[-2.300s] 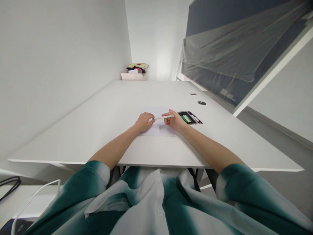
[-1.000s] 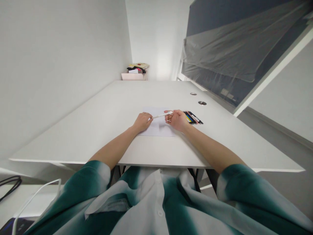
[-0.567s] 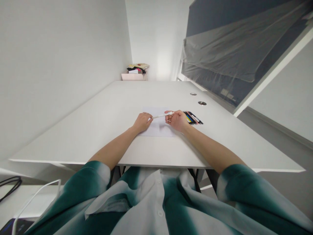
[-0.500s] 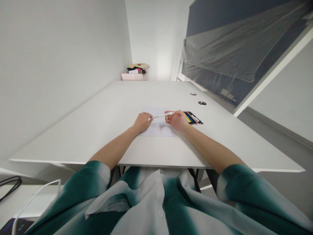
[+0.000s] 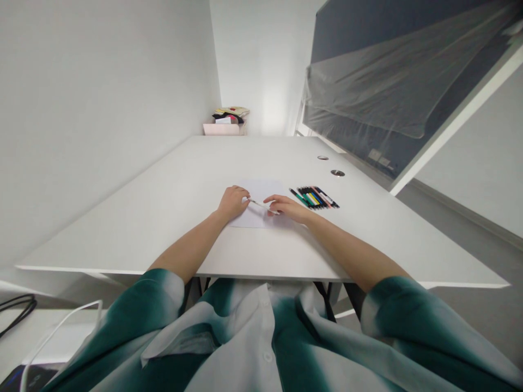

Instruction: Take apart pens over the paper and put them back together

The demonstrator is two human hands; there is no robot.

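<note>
A white sheet of paper (image 5: 261,190) lies on the white table (image 5: 171,218). My left hand (image 5: 232,201) rests curled on the sheet's left part, fingers closed near one end of a white pen (image 5: 263,205). My right hand (image 5: 286,208) lies low over the sheet's right part, its fingers pinching the pen, which lies slanted between both hands close to the paper. A row of several coloured pens (image 5: 314,197) lies just right of my right hand.
Two round cable holes (image 5: 337,173) sit in the table's far right. A pink box with stacked items (image 5: 224,125) stands at the far end. A plastic-covered dark board (image 5: 388,98) leans at the right. Cables (image 5: 16,307) lie at the lower left.
My right hand has dropped from a raised pose to the paper and shifted left, tilting the pen down flat. The coloured pens it partly covered now show fully. My left hand stayed put.
</note>
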